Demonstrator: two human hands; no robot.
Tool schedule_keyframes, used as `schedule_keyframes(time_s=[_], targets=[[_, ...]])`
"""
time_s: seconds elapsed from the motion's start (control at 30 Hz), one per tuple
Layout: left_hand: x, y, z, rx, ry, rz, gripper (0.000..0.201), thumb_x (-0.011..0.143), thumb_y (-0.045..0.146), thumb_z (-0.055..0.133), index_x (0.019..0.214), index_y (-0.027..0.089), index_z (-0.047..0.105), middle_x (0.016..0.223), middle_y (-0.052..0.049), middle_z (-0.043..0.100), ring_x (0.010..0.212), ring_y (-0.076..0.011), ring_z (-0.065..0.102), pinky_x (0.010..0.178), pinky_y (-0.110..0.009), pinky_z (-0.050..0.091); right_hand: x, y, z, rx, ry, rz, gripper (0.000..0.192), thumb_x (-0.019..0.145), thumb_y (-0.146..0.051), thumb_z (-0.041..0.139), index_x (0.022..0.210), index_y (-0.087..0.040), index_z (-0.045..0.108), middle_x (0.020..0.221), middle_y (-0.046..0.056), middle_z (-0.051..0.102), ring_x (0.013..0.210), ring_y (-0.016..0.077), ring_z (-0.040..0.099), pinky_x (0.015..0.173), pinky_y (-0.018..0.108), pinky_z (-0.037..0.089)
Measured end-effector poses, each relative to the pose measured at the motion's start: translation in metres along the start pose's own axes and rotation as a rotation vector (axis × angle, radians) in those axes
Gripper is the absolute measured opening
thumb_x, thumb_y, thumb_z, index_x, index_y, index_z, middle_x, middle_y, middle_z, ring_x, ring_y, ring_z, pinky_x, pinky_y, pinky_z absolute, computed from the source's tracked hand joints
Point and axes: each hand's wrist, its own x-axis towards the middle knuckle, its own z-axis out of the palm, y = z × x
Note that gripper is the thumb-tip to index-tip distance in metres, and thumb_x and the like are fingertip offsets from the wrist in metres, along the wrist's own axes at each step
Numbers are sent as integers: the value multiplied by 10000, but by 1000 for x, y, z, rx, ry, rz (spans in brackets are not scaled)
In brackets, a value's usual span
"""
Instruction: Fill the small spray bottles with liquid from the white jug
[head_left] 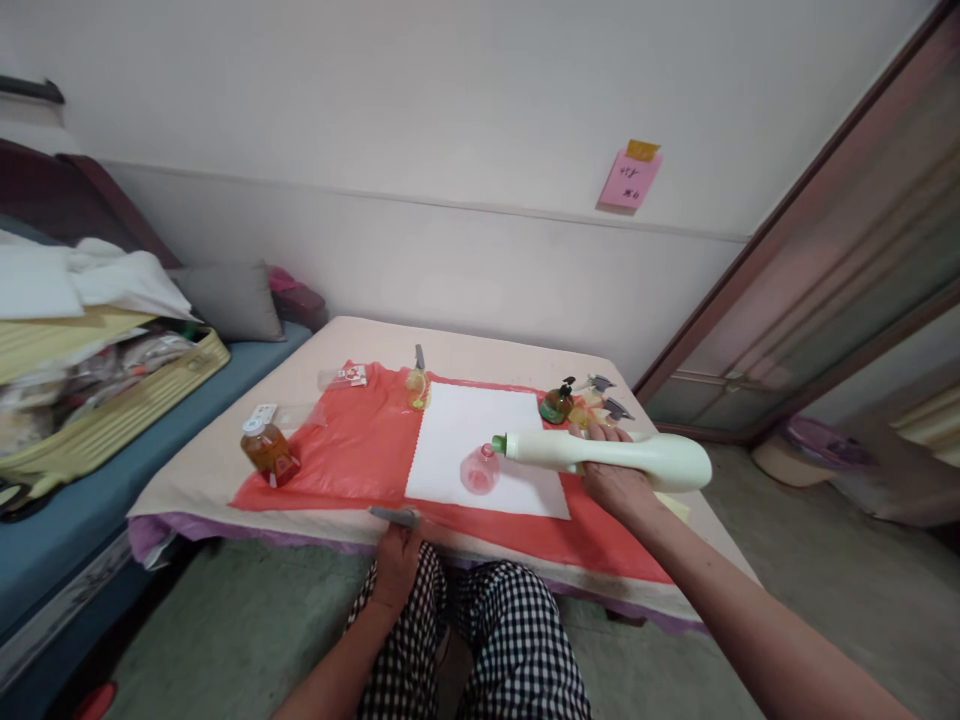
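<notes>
My right hand [609, 465] is wrapped round a large pale green bottle [675, 462], which lies almost level in the air. Its green spout [499, 446] is at the mouth of a small see-through pink bottle [480, 472]; whether they touch I cannot tell. The pink bottle stands on a white sheet [480, 415], and I cannot make out any liquid in it. My left hand [400, 560] is closed on a grey spray head [394, 516], low by the table's front edge, over my thigh.
Red plastic sheeting [360, 440] covers much of the table [480, 360]. A jar of amber liquid [270, 455] stands left. A yellow spray bottle [417, 385] stands at the back, a green pump bottle [556, 404] and other spray bottles at the right. A bed [56, 540] adjoins on the left.
</notes>
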Motion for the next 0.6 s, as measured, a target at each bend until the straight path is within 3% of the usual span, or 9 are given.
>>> schedule_keyframes(time_s=[0.17, 0.6], targets=[[0, -1, -1, -45, -63, -3, 332, 855, 531, 516, 827, 212, 604, 777, -99, 722, 764, -281, 678, 760, -393, 515, 0, 1, 1, -11, 19, -19, 674, 851, -50, 402, 1502, -204, 317, 1371, 188, 483, 1216, 388, 449, 1026, 606, 347], [0, -4, 1, -36, -38, -11, 386, 838, 575, 507, 762, 206, 592, 642, -43, 649, 638, -233, 612, 665, -367, 486, 0, -1, -2, -187, 115, -92, 675, 892, -74, 432, 1531, -169, 237, 1401, 195, 450, 1198, 347, 465, 1028, 557, 364]])
